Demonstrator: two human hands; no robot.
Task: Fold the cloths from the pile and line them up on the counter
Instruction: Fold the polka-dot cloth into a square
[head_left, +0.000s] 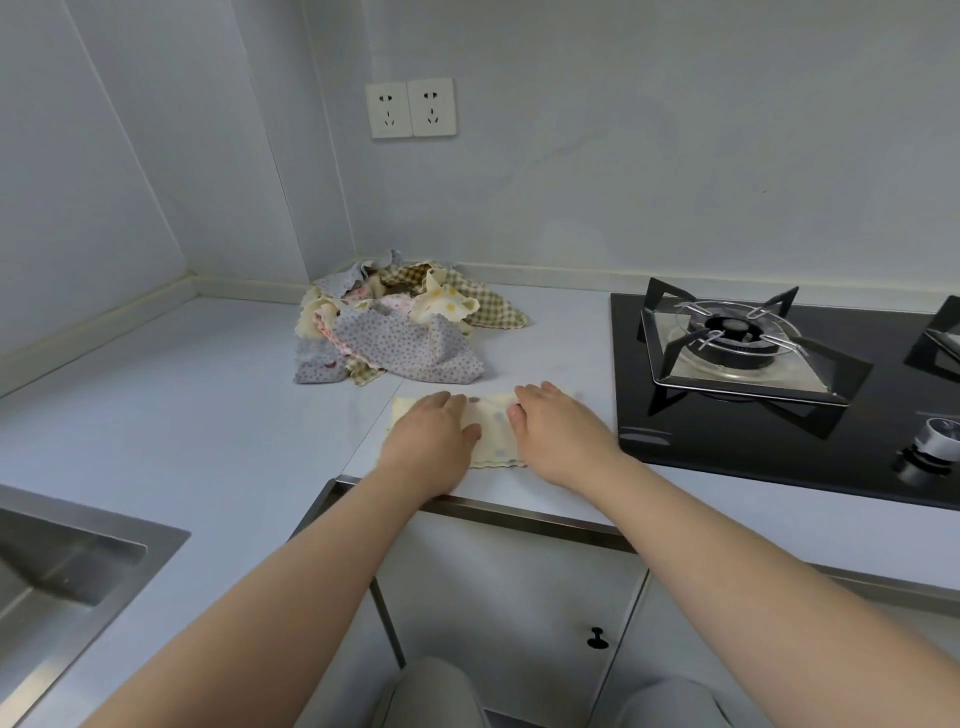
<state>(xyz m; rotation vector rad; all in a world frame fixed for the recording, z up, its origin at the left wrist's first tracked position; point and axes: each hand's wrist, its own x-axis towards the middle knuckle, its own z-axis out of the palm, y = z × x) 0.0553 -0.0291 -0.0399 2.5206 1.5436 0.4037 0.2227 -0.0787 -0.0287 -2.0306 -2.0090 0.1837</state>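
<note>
A pale yellow dotted cloth (493, 431) lies folded into a strip near the counter's front edge. My left hand (431, 441) lies flat on its left part, fingers straight. My right hand (556, 431) lies flat on its right part, covering that end. Behind them, in the corner, sits the pile of cloths (400, 322): grey floral, checked olive, pink and yellow pieces, all crumpled together.
The white counter (208, 415) runs left to a steel sink (67, 561) at the lower left. A black gas hob (753, 374) with a burner grate lies just right of the cloth. Two wall sockets (410, 108) hang above the pile.
</note>
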